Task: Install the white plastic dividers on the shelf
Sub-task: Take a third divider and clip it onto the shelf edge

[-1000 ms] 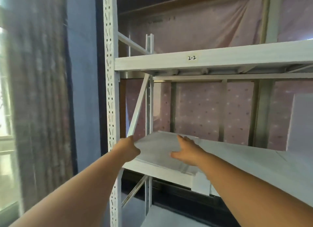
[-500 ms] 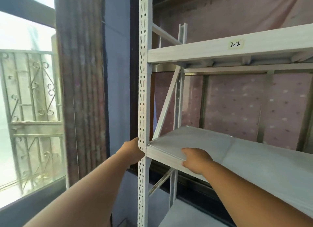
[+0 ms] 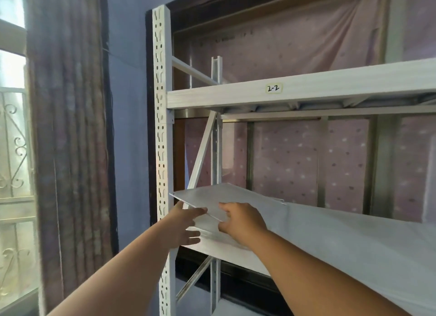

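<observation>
White plastic divider [image 3: 219, 196] lifted at front edge, tilted, at left end of lower shelf [image 3: 342, 240] beside slotted upright [image 3: 162, 150]. Left hand [image 3: 186, 223] pinching front edge, thumb above. Right hand [image 3: 240, 221] gripping same edge. Beam label [image 3: 273, 88] reads "2-2".

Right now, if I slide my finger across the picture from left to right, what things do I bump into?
Window grille → curtain → white holed post → left hand → right hand → "2-2" label. Both hands hold the lifted white divider.
</observation>
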`<action>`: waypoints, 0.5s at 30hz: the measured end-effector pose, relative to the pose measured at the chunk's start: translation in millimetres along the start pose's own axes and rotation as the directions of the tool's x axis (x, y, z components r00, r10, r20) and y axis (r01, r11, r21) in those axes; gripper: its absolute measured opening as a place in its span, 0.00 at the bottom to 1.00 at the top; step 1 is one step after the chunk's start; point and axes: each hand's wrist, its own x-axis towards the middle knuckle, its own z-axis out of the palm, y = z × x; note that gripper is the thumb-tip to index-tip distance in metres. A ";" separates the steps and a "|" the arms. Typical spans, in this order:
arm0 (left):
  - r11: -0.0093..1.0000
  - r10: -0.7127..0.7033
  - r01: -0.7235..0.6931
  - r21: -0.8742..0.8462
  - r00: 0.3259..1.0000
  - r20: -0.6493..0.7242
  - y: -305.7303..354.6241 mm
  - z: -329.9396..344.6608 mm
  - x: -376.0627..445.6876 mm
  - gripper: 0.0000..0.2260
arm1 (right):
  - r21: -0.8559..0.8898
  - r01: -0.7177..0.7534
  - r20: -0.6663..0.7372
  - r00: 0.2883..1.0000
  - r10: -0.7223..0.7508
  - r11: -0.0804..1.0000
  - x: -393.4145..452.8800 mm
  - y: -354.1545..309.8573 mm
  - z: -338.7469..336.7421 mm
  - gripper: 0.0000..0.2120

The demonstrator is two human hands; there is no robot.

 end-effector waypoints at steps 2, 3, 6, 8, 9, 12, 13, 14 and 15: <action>0.988 0.117 -0.108 -0.110 0.990 0.079 8.4 14.3 -1.2 0.33 | 0.095 -0.001 -0.024 1.000 0.004 0.995 -1.1 3.7 -9.9 0.32; 0.974 0.184 -0.165 -0.154 0.975 0.123 12.7 22.7 -2.5 0.32 | 0.130 0.002 -0.027 1.000 0.002 0.992 -2.1 6.7 -14.9 0.32; 0.922 0.353 -0.304 -0.242 0.914 0.198 24.8 50.4 -4.1 0.33 | 0.200 0.003 -0.038 0.999 0.005 0.980 -4.9 15.1 -31.3 0.32; 0.899 0.425 -0.385 -0.211 0.882 0.203 35.5 71.8 -5.0 0.36 | 0.230 -0.002 -0.065 0.998 0.018 0.973 -5.1 23.7 -43.0 0.31; 0.891 0.447 -0.413 -0.188 0.869 0.210 41.0 82.7 -4.6 0.37 | 0.248 -0.016 -0.075 0.996 0.036 0.969 -6.1 29.3 -49.7 0.32; 0.877 0.480 -0.468 -0.107 0.845 0.235 55.8 112.8 -6.1 0.40 | 0.388 -0.076 -0.030 0.995 0.095 0.918 -11.4 48.1 -67.6 0.36; 0.872 0.486 -0.485 -0.073 0.836 0.256 59.4 122.6 -6.9 0.41 | 0.444 -0.092 -0.006 0.994 0.106 0.891 -14.1 55.3 -72.1 0.35; 0.866 0.490 -0.499 -0.046 0.825 0.280 62.4 131.8 -8.6 0.41 | 0.493 -0.105 0.008 0.993 0.116 0.864 -16.2 61.8 -76.1 0.34; 0.861 0.491 -0.508 -0.026 0.817 0.303 64.5 140.4 -11.1 0.41 | 0.531 -0.121 0.017 0.991 0.132 0.839 -18.8 66.9 -80.4 0.34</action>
